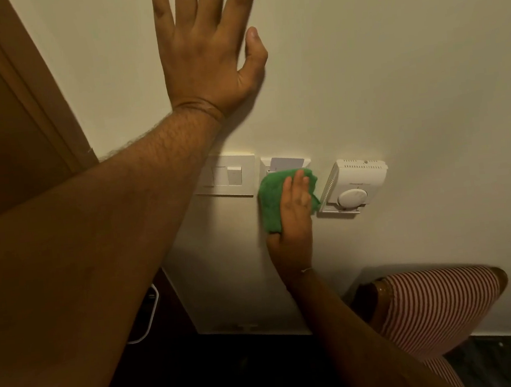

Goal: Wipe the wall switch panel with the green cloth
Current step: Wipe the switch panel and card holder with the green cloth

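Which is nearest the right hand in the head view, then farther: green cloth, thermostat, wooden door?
From the right hand:
1. Green cloth, pressed under its fingers.
2. Thermostat, just right of it.
3. Wooden door, far left.

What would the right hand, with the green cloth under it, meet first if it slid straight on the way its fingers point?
The right hand points up the wall; it would likely first meet the key card in its holder.

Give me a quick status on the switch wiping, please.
Left hand flat on wall, empty. Right hand pressing green cloth over card-slot panel. Rocker switch plate uncovered. Thermostat close beside cloth.
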Demonstrator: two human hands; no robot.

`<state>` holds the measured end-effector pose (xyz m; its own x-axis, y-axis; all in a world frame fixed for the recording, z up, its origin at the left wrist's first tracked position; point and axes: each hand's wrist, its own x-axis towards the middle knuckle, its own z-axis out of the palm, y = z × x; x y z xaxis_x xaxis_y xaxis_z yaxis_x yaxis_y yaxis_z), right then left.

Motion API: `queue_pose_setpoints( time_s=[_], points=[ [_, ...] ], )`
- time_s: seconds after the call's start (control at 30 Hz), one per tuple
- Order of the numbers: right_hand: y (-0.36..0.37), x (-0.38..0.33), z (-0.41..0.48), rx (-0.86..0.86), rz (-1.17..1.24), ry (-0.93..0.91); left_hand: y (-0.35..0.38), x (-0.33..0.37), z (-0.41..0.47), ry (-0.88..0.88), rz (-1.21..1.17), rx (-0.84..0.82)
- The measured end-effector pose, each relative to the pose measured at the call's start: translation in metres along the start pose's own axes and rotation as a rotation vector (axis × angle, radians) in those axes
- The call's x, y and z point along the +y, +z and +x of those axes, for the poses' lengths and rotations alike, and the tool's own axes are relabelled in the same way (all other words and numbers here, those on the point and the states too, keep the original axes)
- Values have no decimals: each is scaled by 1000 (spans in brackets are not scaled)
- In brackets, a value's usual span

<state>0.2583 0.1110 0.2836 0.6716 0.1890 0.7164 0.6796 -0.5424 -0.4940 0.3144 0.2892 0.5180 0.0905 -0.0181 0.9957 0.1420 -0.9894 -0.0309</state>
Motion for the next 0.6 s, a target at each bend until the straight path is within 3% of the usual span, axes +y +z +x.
queue_pose_setpoints(
  time_s=[0.1,0.2,0.43,0.6],
  points=[
    [8,-12,-1,-145,-40,-82,0,-1,0,4,10,-3],
    [8,-6,-11,-175,-61,-115,-2,-1,0,-3,2,-15],
    [-2,9,-2,106,-20,18,-4,1,-1,-8,10,-33],
    [17,-12,3,-117,-77,-165,-7,1,2,-3,13,-58]
  ],
)
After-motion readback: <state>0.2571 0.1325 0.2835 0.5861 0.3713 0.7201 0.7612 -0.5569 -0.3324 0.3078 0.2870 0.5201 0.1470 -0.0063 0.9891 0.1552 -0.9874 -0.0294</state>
